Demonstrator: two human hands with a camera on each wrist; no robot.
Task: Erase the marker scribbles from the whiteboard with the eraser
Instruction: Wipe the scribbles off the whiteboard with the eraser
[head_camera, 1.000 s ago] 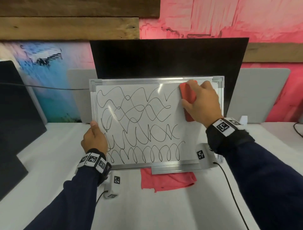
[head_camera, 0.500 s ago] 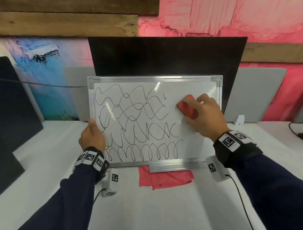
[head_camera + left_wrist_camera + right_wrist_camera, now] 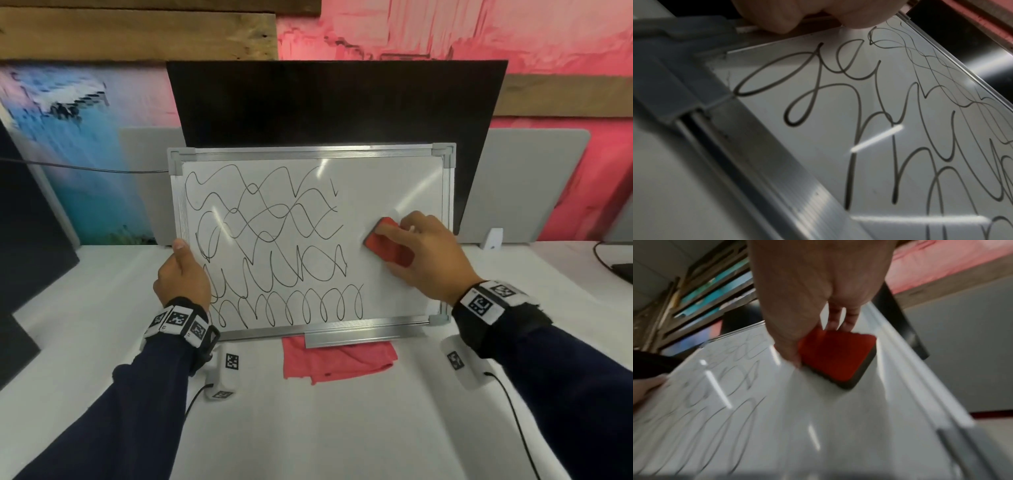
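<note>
The right hand (image 3: 426, 255) grasps the red eraser (image 3: 387, 245), pressed flat on the whiteboard (image 3: 394, 192) at centre right of the frame. Black scribbles (image 3: 267, 240) cover the board's left and middle. The left hand (image 3: 181, 277) grips its left edge.

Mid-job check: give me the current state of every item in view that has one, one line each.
Silver-framed whiteboard: propped upright, right strip wiped clean.
Black marker scribbles: not yet erased on left and middle.
Red rectangular eraser: pressed flat on board, right side.
Right hand: gripping the eraser.
Left hand: gripping the board's left edge.
Pink cloth: lying crumpled on the table, partly under the board's tray.
</note>
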